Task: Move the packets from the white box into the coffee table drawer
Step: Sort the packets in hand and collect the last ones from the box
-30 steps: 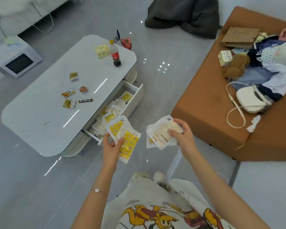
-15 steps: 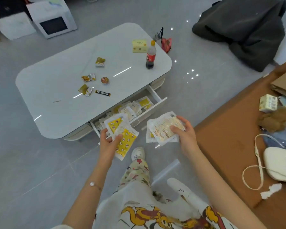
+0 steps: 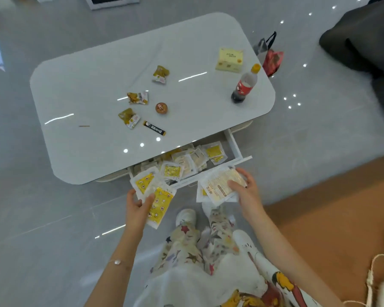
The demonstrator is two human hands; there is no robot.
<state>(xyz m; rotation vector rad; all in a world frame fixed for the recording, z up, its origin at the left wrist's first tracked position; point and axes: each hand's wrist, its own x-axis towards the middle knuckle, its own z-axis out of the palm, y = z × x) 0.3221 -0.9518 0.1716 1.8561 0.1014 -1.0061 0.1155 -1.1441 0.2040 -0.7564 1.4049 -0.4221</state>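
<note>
Both hands moved up to the drawer (image 3: 233, 144) front since last frame. Left hand (image 3: 138, 207) pinches two glossy flat yellow packets (image 3: 159, 201) in its fingers; right hand (image 3: 246, 192) fingers curl round a pale stack (image 3: 218, 185), I can't count it. More crinkly sachets (image 3: 187, 161) pile inside the open drawer, its right end bare. On the smooth rounded white table (image 3: 93, 85): three snack wrappers (image 3: 138, 98), one bottle (image 3: 244, 86), one yellow box (image 3: 230, 59).

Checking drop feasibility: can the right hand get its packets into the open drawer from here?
Probably yes. The right hand holds its packets at the front edge of the drawer, which is pulled out and open on top, with nothing between. It already holds a pile, so they would land on top.
</note>
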